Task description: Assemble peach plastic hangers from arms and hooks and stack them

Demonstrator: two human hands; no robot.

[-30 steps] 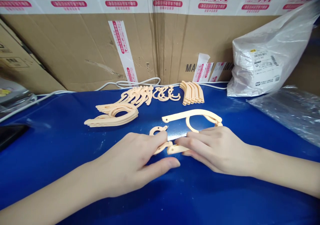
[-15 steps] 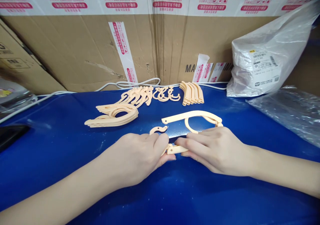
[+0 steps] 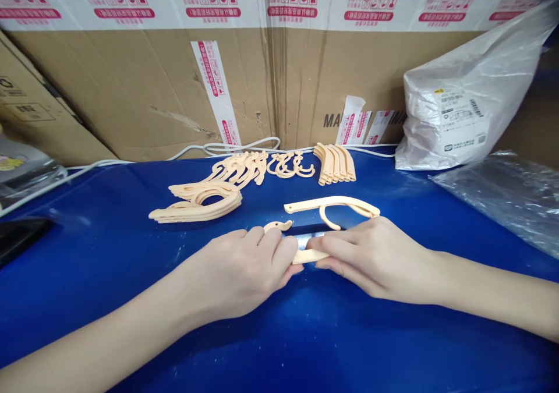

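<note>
My left hand point(image 3: 255, 265) is closed around a cream plastic hanger part that it mostly hides; a curved tip of a hook piece point(image 3: 279, 226) pokes out above its knuckles. My right hand point(image 3: 367, 256) pinches a cream hanger arm point(image 3: 309, 257), whose bare end reaches to the left thumb. Whether the two parts are joined is hidden by my fingers. Beyond the right hand shows another long hanger arm point(image 3: 327, 203) with a curved piece point(image 3: 328, 218) below it; its right end meets the back of that hand.
Folded hanger pieces point(image 3: 205, 204) lie stacked at the left. Along the back are curved arms point(image 3: 242, 166), loose hooks point(image 3: 288, 165) and a row of arms point(image 3: 335, 163). A white cable point(image 3: 174, 153), cardboard boxes point(image 3: 144, 90), a plastic parcel point(image 3: 454, 119) and a dark object point(image 3: 21, 236) surround the blue table point(image 3: 279, 346).
My hands have drawn slightly closer together, the left thumb now covering the end of the hanger arm. The far hanger arm has shifted a little, its right end dropping behind my right hand.
</note>
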